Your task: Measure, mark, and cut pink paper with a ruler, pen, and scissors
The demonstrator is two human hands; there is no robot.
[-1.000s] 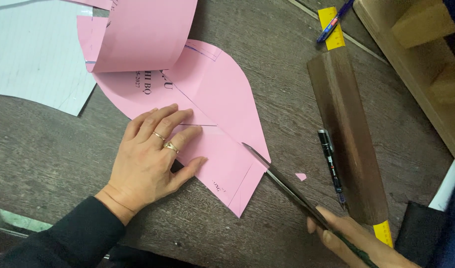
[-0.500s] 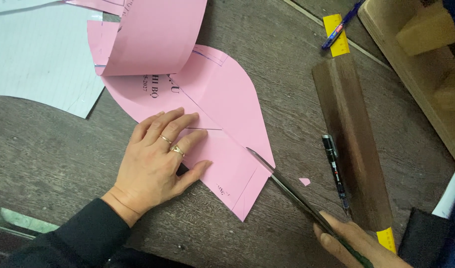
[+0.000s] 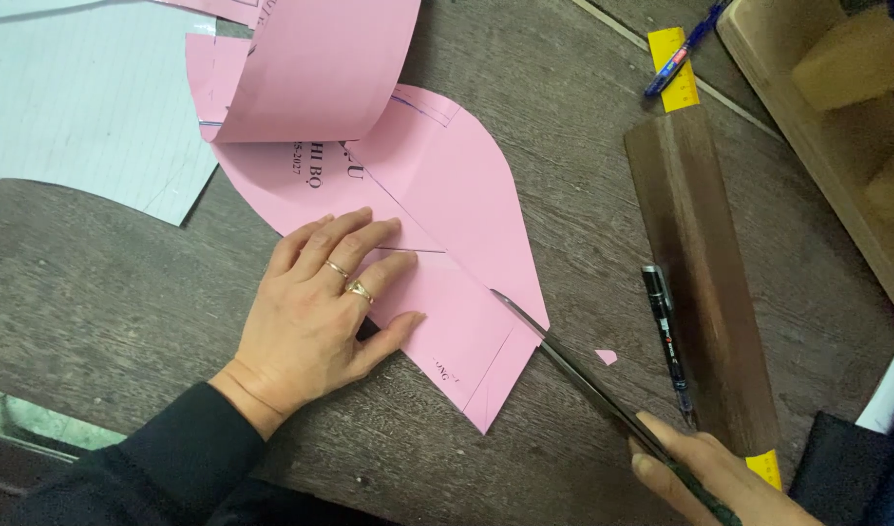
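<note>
The right hand point(image 3: 724, 482) is wrapped around the handle of the scissors point(image 3: 573, 365), whose tip touches the right edge of the pink paper point(image 3: 447, 195). Left of the blades, the left hand point(image 3: 320, 302) lies flat with fingers spread, pressing the sheet to the table point(image 3: 96, 282). The cut looks only just begun at that edge; pencil lines beyond stay uncut. Beyond the blades lie a black pen point(image 3: 664, 326) and ruler point(image 3: 695, 282).

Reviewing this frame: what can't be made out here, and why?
- Head view: the right hand is cut off by the bottom edge, so its grip on the scissors is unseen.
- The pink paper under the left hand is hidden.
- The yellow ruler lies mostly under the dark wooden strip.
</note>
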